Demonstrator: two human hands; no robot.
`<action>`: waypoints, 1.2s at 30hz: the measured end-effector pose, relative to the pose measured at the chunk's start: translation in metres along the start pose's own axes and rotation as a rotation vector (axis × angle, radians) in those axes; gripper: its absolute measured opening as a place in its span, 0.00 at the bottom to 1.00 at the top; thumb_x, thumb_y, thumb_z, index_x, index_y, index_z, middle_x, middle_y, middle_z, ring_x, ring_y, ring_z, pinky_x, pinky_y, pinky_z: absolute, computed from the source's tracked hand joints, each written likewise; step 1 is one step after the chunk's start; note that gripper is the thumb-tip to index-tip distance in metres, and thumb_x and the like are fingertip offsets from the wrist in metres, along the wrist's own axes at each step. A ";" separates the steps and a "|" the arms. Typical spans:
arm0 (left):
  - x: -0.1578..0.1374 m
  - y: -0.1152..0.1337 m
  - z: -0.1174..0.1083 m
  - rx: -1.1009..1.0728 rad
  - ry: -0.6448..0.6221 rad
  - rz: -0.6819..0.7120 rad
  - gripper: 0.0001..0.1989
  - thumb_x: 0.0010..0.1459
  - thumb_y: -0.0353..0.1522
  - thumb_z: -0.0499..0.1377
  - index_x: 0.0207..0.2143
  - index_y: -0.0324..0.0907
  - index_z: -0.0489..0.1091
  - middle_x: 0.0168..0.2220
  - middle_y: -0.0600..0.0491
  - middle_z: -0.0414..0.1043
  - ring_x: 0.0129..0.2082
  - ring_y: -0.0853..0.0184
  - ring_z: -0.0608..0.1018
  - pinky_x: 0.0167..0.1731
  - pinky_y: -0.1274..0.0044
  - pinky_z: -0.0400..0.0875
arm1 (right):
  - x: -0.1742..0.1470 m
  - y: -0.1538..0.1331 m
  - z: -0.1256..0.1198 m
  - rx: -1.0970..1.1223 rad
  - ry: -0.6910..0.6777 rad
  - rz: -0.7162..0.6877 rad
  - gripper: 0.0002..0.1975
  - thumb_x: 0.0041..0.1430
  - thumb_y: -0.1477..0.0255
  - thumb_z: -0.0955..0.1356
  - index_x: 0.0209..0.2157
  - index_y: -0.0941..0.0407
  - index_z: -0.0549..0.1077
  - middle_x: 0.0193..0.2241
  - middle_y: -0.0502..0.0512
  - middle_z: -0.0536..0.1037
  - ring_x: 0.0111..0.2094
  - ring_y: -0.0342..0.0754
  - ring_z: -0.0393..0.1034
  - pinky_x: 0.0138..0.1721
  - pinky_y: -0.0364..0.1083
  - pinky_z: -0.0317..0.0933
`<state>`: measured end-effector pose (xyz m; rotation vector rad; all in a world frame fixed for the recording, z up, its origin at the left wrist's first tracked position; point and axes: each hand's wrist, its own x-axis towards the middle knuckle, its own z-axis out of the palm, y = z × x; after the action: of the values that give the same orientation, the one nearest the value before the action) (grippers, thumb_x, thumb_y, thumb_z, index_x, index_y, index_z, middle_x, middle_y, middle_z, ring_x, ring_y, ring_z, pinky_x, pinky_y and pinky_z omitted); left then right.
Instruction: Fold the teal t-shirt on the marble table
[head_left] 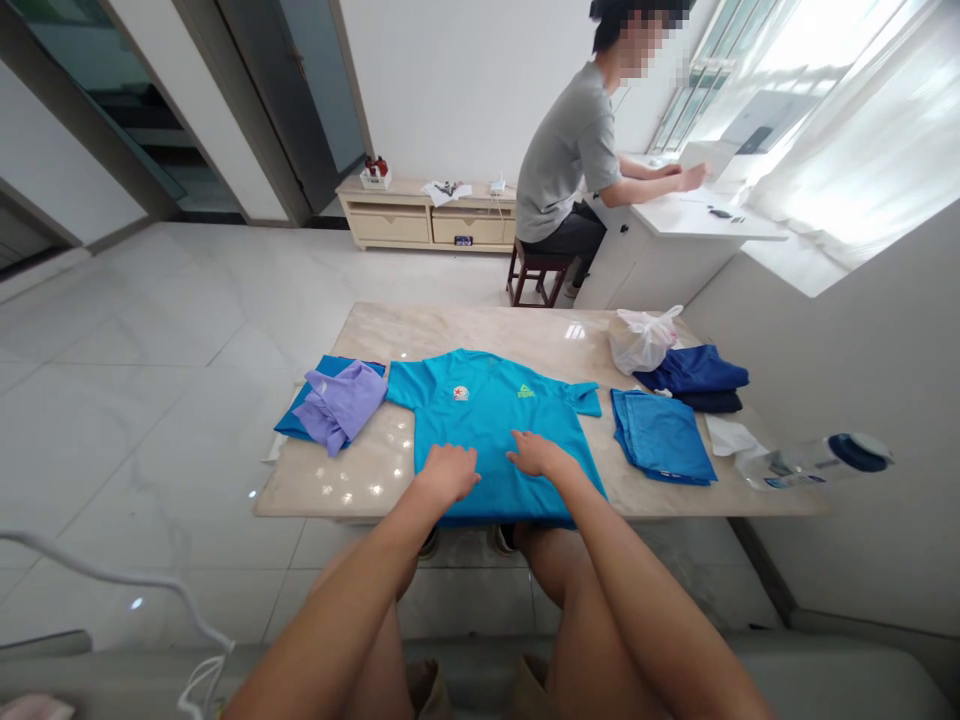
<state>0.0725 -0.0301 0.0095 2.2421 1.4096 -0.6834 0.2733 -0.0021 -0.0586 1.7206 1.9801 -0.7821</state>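
Observation:
A turquoise T-shirt point(491, 420) lies spread out on the table, front side up, its collar away from me and its lower edge at the table's near edge. A small round badge and a green logo show on its chest. My left hand point(448, 472) rests on the left middle of the shirt with its fingers stretched out. On the right middle lies my right hand point(534, 454), fingers extended and slightly apart. Neither hand has cloth gathered in it.
The marble-patterned table point(337, 490) bears a purple garment point(346, 400) on a blue folded one at left. To the right are a folded blue garment point(660, 435), dark blue clothes point(697, 370), a plastic bag point(643, 340) and a water bottle point(810, 462). A person point(574, 150) sits beyond, at a white desk.

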 end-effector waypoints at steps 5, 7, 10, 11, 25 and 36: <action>0.013 0.015 0.013 -0.025 -0.179 0.060 0.22 0.73 0.41 0.58 0.63 0.40 0.76 0.64 0.37 0.77 0.64 0.47 0.79 0.59 0.65 0.74 | -0.009 -0.019 0.019 -0.029 -0.065 0.025 0.32 0.79 0.59 0.62 0.74 0.64 0.65 0.76 0.77 0.57 0.72 0.64 0.65 0.68 0.56 0.62; 0.017 0.012 0.018 -0.034 -0.198 0.057 0.22 0.73 0.38 0.58 0.63 0.41 0.76 0.65 0.37 0.76 0.64 0.48 0.79 0.59 0.66 0.74 | -0.011 -0.023 0.022 -0.047 -0.080 0.042 0.30 0.79 0.61 0.62 0.71 0.65 0.70 0.73 0.78 0.64 0.71 0.66 0.67 0.67 0.57 0.64; 0.021 0.002 0.024 -0.046 -0.224 0.040 0.23 0.71 0.33 0.58 0.65 0.40 0.75 0.66 0.36 0.76 0.63 0.46 0.79 0.58 0.65 0.75 | -0.012 -0.026 0.021 -0.052 -0.115 0.033 0.26 0.79 0.62 0.62 0.66 0.63 0.76 0.67 0.75 0.75 0.68 0.64 0.71 0.65 0.55 0.66; 0.022 -0.001 0.025 -0.050 -0.229 0.036 0.24 0.70 0.32 0.58 0.66 0.40 0.74 0.66 0.35 0.75 0.63 0.46 0.79 0.58 0.64 0.75 | -0.012 -0.027 0.019 -0.050 -0.125 0.028 0.26 0.79 0.62 0.62 0.65 0.62 0.77 0.66 0.73 0.76 0.67 0.63 0.72 0.64 0.54 0.67; 0.028 -0.028 0.022 -0.061 -0.042 0.020 0.22 0.72 0.34 0.56 0.65 0.39 0.74 0.62 0.34 0.78 0.62 0.44 0.79 0.60 0.58 0.73 | 0.010 -0.038 -0.003 -0.082 0.097 0.062 0.26 0.78 0.64 0.59 0.64 0.62 0.78 0.60 0.77 0.79 0.62 0.68 0.75 0.61 0.59 0.69; 0.032 -0.026 0.019 -0.090 -0.094 0.053 0.20 0.73 0.38 0.57 0.61 0.42 0.77 0.62 0.37 0.79 0.62 0.46 0.80 0.58 0.60 0.76 | 0.010 -0.053 -0.006 -0.047 -0.033 0.063 0.24 0.77 0.64 0.63 0.63 0.60 0.79 0.63 0.71 0.79 0.64 0.68 0.75 0.63 0.60 0.69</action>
<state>0.0574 -0.0072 -0.0269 2.1419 1.3046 -0.6851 0.2196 0.0044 -0.0522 1.7232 1.8981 -0.7321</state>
